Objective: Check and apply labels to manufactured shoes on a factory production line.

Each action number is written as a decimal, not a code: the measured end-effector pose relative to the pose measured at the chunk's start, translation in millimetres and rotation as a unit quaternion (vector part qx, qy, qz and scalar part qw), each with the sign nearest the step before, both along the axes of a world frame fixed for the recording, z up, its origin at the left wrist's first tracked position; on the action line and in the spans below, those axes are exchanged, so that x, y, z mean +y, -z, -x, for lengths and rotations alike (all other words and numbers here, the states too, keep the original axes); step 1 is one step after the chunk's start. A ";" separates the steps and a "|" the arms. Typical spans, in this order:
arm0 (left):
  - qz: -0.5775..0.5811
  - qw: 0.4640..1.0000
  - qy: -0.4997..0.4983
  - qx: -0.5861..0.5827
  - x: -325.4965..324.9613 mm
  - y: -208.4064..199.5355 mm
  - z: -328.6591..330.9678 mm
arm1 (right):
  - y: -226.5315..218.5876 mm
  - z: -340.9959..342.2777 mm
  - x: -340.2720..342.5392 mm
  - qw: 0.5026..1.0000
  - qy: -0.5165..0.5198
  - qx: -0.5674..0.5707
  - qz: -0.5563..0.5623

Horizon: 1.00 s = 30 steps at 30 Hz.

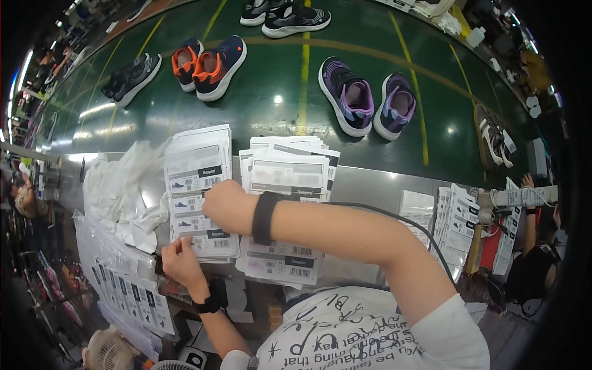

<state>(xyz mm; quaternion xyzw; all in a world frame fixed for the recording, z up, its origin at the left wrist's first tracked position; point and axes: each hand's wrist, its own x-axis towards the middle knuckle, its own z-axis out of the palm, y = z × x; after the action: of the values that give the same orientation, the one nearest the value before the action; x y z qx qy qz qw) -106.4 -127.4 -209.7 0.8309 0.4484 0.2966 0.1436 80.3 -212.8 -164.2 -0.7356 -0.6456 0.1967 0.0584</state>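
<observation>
So, going from left to right, and telling each place from the left label stack:

White wrapping paper (120, 191): it lies crumpled just left of the left label stack (198, 185), close enough to grab fast.

Label sheets in clear bags (126, 290): they lie below and left of the left label stack, near the edge by the person's body.

Left hand (180, 262): it sits at the bottom edge of the left label stack. The grip is a pinch, fingers nearly closed on the corner of the lowest label, I think to lift one sheet away from the rest.

Left label stack: the white labels, each with a small shoe picture, overlap like steps, so every one can be seen.

Right hand (227, 206): it is curled into a loose fist and rests on the right side of the left label stack, maybe to stop it sliding. I cannot tell if the grip holds anything.

Middle label stack (290, 203): it is just right of the left label stack, partly under the right forearm.

Small label piles (453, 219): far right of it.

Tabletop (357, 185): grey and shiny.

Green belt (277, 92): beyond the left label stack, carrying shoes in pairs, like the purple pair (370, 102).

Room: a busy workshop.
</observation>
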 end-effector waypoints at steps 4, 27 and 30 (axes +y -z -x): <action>0.037 0.999 -0.020 -0.014 -1.1 -1.5 -5.2 | -2.6 -2.7 -0.6 0.998 0.044 -0.018 -0.039; 0.136 0.917 0.154 -0.343 -96.6 -126.5 26.1 | -70.9 -32.2 -99.8 0.825 0.172 0.526 -0.117; 0.209 0.897 0.253 -0.296 -123.4 -129.2 -1.7 | -96.5 -18.2 -179.0 0.750 0.232 0.600 -0.153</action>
<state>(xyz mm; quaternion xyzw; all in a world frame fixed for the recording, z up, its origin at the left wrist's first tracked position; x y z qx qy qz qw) -104.7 -250.8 -80.6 0.7406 0.2115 0.3822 0.5106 98.5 -391.7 -67.6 -0.5747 -0.3082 0.4768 0.5894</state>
